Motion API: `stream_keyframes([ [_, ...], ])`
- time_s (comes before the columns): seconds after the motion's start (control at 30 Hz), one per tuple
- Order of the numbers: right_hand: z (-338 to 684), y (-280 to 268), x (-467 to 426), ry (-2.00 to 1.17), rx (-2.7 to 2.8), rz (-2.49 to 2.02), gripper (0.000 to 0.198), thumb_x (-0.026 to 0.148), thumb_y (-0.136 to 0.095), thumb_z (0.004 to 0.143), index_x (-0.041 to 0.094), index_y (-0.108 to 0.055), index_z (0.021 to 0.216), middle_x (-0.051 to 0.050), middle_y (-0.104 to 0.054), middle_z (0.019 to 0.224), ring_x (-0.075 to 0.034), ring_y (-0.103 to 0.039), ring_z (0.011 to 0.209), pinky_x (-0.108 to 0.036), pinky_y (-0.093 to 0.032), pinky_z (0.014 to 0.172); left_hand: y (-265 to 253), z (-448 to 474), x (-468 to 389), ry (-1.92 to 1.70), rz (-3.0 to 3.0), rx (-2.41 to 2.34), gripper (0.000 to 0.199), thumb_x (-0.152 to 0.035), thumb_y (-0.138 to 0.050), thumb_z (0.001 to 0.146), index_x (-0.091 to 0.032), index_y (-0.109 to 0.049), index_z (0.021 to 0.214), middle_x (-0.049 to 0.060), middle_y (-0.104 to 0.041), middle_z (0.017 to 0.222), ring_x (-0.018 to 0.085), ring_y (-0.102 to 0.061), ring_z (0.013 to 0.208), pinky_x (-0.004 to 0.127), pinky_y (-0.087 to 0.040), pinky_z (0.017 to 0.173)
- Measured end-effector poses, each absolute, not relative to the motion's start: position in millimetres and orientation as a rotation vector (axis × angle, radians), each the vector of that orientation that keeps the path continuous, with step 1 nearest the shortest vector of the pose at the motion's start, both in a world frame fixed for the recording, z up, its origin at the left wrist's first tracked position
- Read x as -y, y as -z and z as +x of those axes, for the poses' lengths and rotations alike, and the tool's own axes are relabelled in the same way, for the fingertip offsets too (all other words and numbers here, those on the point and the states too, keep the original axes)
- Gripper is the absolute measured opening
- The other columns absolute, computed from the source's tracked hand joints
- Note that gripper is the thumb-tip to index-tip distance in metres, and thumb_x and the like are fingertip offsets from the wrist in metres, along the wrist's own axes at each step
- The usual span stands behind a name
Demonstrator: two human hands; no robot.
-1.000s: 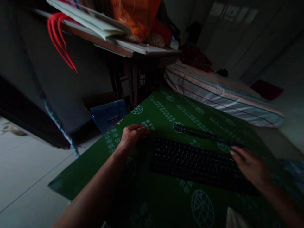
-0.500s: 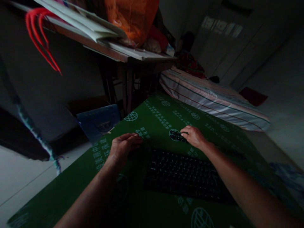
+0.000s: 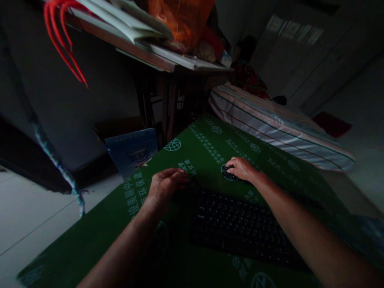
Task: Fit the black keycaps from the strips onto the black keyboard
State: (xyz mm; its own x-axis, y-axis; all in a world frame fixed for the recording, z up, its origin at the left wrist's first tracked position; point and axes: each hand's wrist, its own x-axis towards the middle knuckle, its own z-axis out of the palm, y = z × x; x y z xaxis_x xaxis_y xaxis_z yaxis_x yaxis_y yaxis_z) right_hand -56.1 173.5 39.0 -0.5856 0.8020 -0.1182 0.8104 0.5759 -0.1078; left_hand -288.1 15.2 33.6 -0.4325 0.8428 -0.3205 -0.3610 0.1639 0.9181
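A black keyboard (image 3: 240,224) lies on a green board (image 3: 102,236) printed with white characters and globe marks. Beyond its far edge, a small heap of black pieces (image 3: 230,171), which look like keycaps, rests on the board. My right hand (image 3: 241,168) reaches over this heap, its thumb and fingers bent together on the pieces; what is between them is too dark to make out. My left hand (image 3: 168,184) hovers to the left of the keyboard with thumb and fingers pressed together. Whatever it may hold is hidden.
A wooden table (image 3: 163,64) bearing papers and an orange bag (image 3: 183,24) stands beyond the board. A striped mattress (image 3: 279,120) is at the far right. On the floor to the left is a blue box (image 3: 132,148). Red cords (image 3: 67,48) hang from the table.
My right hand has moved left onto the heap of black pieces, now covering part of it. My left hand keeps its closed pose. The whole view has shifted slightly.
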Motion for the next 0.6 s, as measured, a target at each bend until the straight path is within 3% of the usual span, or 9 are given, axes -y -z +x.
stream_keyframes([
  [0.47,-59.9,-30.7,-182.2,0.359,-2.814,1.325,0.007,0.016,-0.063,0.075,0.018,-0.068,0.072,-0.006,-0.065,0.097,-0.018,-0.057,0.096,-0.026,-0.04,0.085,-35.4,-285.4,-15.1,-1.455,0.523,-1.446,0.024,-0.031,-0.069,0.057,-0.012,-0.066,0.072,0.009,-0.071,0.075,0.02,-0.067,0.068,0.028,-0.05,0.059],
  [0.6,-57.5,-33.0,-186.7,0.493,-2.877,1.367,0.008,0.014,-0.061,0.075,0.017,-0.069,0.075,-0.006,-0.065,0.103,-0.018,-0.057,0.1,-0.029,-0.042,0.089,-33.6,-285.7,-15.6,-1.452,0.525,-1.453,0.021,-0.029,-0.069,0.058,-0.013,-0.066,0.071,0.009,-0.071,0.074,0.02,-0.067,0.068,0.028,-0.049,0.059],
])
